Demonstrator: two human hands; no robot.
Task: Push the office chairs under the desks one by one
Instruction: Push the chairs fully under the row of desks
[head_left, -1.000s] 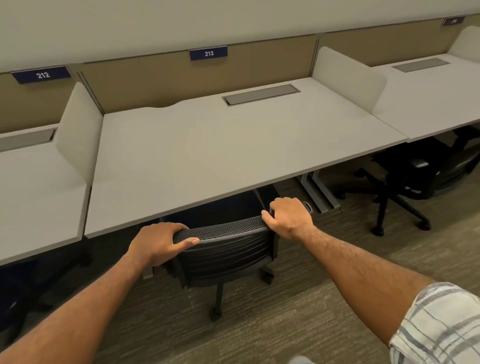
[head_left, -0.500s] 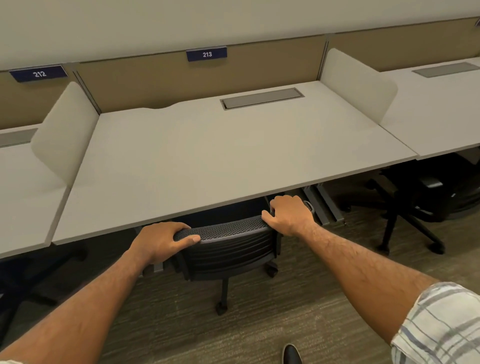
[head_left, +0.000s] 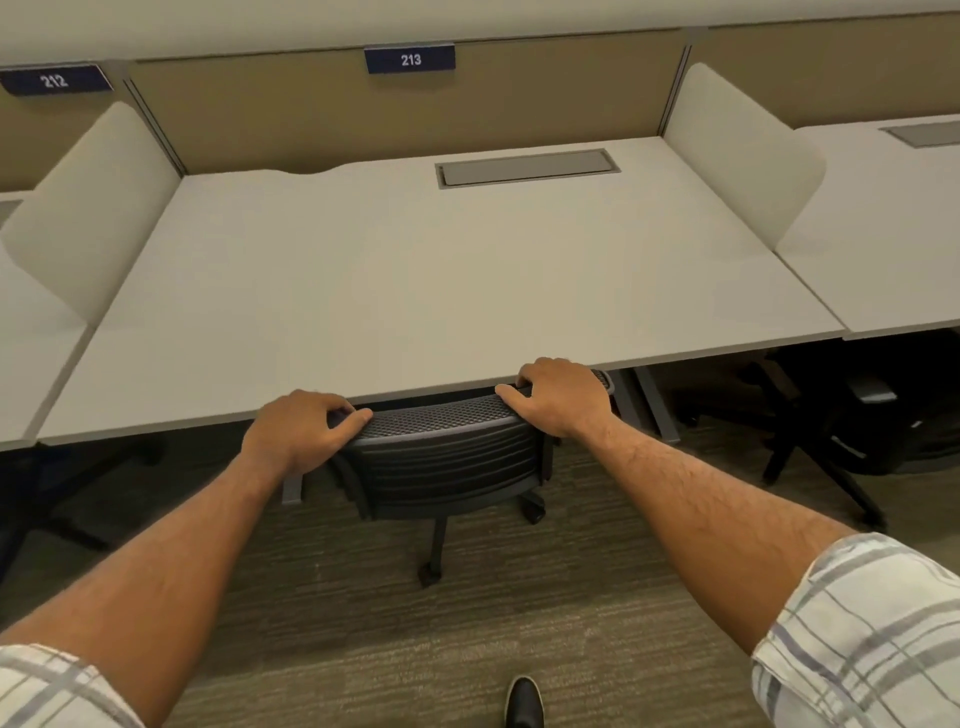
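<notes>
Both hands are on the chair (head_left: 447, 457) back. The left hand (head_left: 301, 431) curls round its left top corner and the right hand (head_left: 561, 397) is clamped over the right one. The seat's tucked under the desk (head_left: 415, 291), with the backrest right at the front edge. The desk's plain off-white with a grey hatch (head_left: 527, 167), white dividers (head_left: 743, 150) either side and a tan panel behind with a 213 sign (head_left: 410, 59). Below is grey-brown carpet (head_left: 571, 634).

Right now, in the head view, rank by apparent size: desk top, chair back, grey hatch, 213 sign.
1. desk top
2. chair back
3. grey hatch
4. 213 sign
The chair back is nearer the camera, which flatters it.
</notes>
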